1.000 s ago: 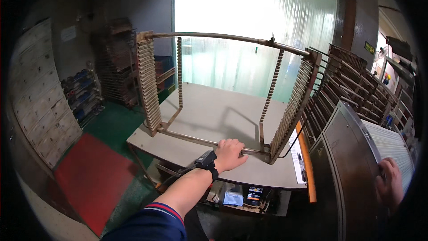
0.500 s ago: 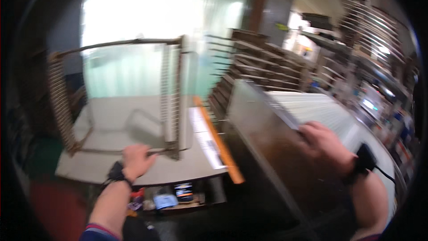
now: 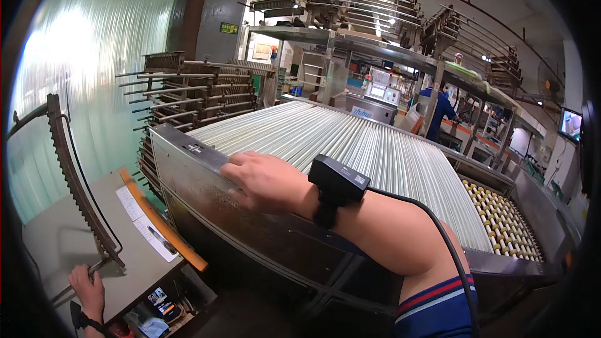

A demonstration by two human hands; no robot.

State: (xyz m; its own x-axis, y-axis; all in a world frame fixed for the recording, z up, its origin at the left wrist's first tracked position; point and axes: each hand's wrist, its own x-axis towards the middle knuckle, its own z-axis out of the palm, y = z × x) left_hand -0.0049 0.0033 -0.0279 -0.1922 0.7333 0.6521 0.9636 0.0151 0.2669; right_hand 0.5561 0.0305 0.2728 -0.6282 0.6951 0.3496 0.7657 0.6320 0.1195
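Observation:
My left hand [image 3: 87, 288] is at the lower left, its fingers closed round the bottom bar of a rusty metal rack [image 3: 80, 184] with notched sides. This rack stands on a grey table [image 3: 59, 228], and part of it lies beyond the picture's left rim. My right hand [image 3: 266, 181] curls over the top edge of a steel side panel [image 3: 181, 144]. Behind that panel stretches a conveyor bed of long pale rods [image 3: 369, 150]. A small black device [image 3: 338, 178] with a cable is strapped to my right wrist.
An orange strip [image 3: 161, 222] and paper sheets [image 3: 141, 216] line the table's right edge. Stacked metal racks [image 3: 194, 91] stand behind it, and more sit on an overhead shelf [image 3: 294, 34]. Yellow-and-white rollers [image 3: 501, 219] lie far right. A person in blue [image 3: 441, 112] stands beyond the conveyor.
My view has swung right, so the rack and my left hand now appear at the far left. Both hands keep their places on the rack and the steel panel.

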